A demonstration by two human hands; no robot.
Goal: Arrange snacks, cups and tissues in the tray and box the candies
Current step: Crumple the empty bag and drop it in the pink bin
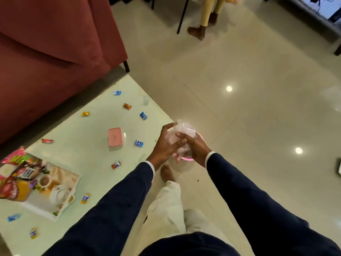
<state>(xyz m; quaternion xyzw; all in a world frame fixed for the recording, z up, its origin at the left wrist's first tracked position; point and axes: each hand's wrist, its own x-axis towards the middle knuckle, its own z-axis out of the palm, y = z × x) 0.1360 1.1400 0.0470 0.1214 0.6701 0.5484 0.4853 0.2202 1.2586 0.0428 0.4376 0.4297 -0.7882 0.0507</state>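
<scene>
Hands meet off the corner of the surface [103, 178], left hand [166, 143] and right hand [195, 146] both closed in a grip on a crumpled clear plastic wrapper [184, 130], held just above a pink-rimmed bin [186, 159] on the floor. Looks like packaging getting discarded, so the smart play is to bunch it tight and release it squarely over the rim. Plenty remains: wrapped candies [138, 143] lie scattered across the surface, the pink-lidded box [114, 136] sits among them with its lid on, and the tray [60, 209] at the near left holds snack packets [17, 187], with a cup apparently on it. No tissues that I can pick out
</scene>
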